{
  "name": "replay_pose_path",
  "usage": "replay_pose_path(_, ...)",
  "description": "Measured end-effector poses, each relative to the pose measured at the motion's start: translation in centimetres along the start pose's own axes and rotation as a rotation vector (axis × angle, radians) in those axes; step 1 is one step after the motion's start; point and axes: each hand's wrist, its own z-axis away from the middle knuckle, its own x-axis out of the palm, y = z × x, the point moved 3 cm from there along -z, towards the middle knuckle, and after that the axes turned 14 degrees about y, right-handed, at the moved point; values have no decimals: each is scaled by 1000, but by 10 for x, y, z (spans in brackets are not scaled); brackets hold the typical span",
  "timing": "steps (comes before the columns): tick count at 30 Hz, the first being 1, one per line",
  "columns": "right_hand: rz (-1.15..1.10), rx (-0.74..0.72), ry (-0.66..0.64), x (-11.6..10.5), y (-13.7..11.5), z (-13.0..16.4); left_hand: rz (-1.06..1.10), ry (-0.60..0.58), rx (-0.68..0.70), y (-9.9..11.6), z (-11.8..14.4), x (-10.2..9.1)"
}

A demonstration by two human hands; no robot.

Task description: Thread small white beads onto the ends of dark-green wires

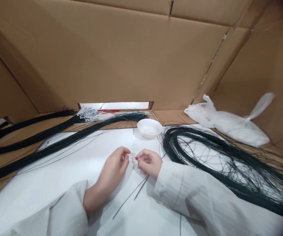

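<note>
**Two hands meet over a tiny piece, with loose wire close by**

The right hand [150, 162] is closed in a pinch, thumb against forefinger, and seems to have hold of the strands [129, 200], two thin dark lengths that come out below it and slant toward the wearer. Whether they are one folded wire or two cannot be told. The left hand [114, 167] faces it across a narrow gap, fingers curled and thumb near the forefinger; whether it grips anything is unclear. A small pale piece [133, 157] shows blurred between the two sets of fingertips, just above the desk [65, 160] or on it.

Just beyond the right hand stands the white bowl [148, 132]. To that hand's right lies a wide coil [171, 141], its stray ends fanning out near the sleeve [181, 178], with a plastic bag [240, 127] farther off. Past the left hand, a long dark bundle [65, 144] stretches away to the left.

The likeliest trouble is a dropped piece: it is small, and the left hand's grip looks uncertain. The strands' free ends could twist the wire if they catch. The sleeve might snag the coil, and a careless forward reach could knock the bowl.
</note>
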Motion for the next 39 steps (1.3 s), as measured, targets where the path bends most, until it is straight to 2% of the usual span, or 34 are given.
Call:
replay_pose_path(3, -81, -85, 92, -5, 0, -4, -135, 16, 59, -8, -4, 1)
replay_pose_path(8, -137, -88, 94, -6, 5, -9, -219, -22, 141, -9, -4, 8)
replay_pose_path(14, -202, 38, 75, -4, 1, -12, -258, -43, 148, -3, -5, 15)
replay_pose_path(18, -191, 217, -33, -3, -5, -16, -305, -65, 151, 2, -5, 18)
replay_pose_path(20, -182, 257, -68, -3, -7, -17, -305, -83, 153, 3, -5, 18)
replay_pose_path(24, -175, 244, -110, -3, -8, -17, -151, -76, 97, 2, -4, 11)
replay_pose_path(29, -210, 196, -143, -1, -6, -12, 273, -116, -197, -4, -3, 5)
replay_pose_path(32, -233, 179, -139, 0, -5, -8, 427, -156, -325, -6, -1, 7)
replay_pose_path(39, -183, 180, -180, 4, -5, 2, 541, -168, -384, -12, 0, 12)
